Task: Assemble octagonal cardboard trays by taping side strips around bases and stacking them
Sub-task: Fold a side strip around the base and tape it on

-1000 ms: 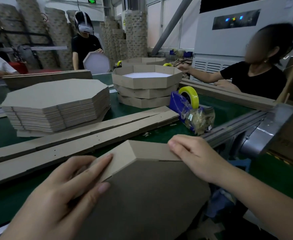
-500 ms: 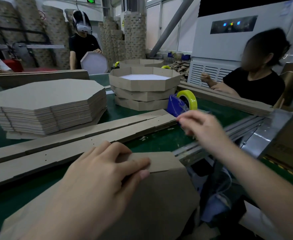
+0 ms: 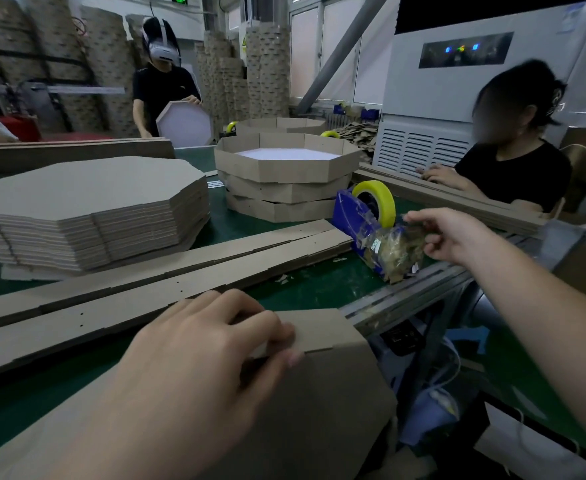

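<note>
Right hand (image 3: 454, 237) has reached tape dispenser (image 3: 350, 220), pinching tape (image 3: 386, 189); left hand (image 3: 194, 368) grips side strip (image 3: 322, 329), label unreadable

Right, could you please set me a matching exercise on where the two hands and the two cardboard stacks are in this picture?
Things:
1 left hand
2 right hand
3 flat bases
4 finished trays

Places:
A stacked three high beyond the tape dispenser
B at the front of the tape dispenser
C holding the side strip on the near base
D piled at the left of the green belt

Pairs: 1-C; 2-B; 3-D; 4-A
</note>
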